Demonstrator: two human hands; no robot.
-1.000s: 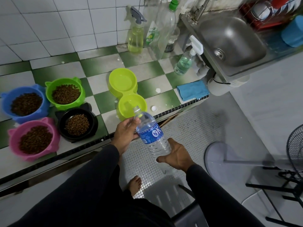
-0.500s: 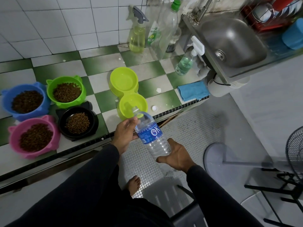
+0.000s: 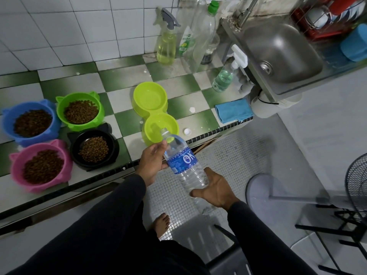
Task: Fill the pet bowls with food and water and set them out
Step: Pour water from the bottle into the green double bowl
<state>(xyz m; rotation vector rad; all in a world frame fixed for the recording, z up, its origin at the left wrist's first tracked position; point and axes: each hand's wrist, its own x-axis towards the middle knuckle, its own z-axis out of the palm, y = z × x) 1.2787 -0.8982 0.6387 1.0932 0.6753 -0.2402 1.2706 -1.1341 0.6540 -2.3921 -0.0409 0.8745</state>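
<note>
Both hands hold 1 open water bottle [image 3: 183,161], tilted, with its mouth over the near cup of the lime double bowl [image 3: 155,114]. The left hand [image 3: 152,162] grips the bottle near the shoulder, fingers curled around it. The right hand [image 3: 215,190] supports the bottom part, thumb and fingers wrapped on it. The white cap [image 3: 187,131] lies on the tiled ledge just beyond the bottle. To the left of the left hand stand 4 bowls with kibble: blue [image 3: 29,121], green [image 3: 80,111], black [image 3: 94,148] and pink [image 3: 40,165]
</note>
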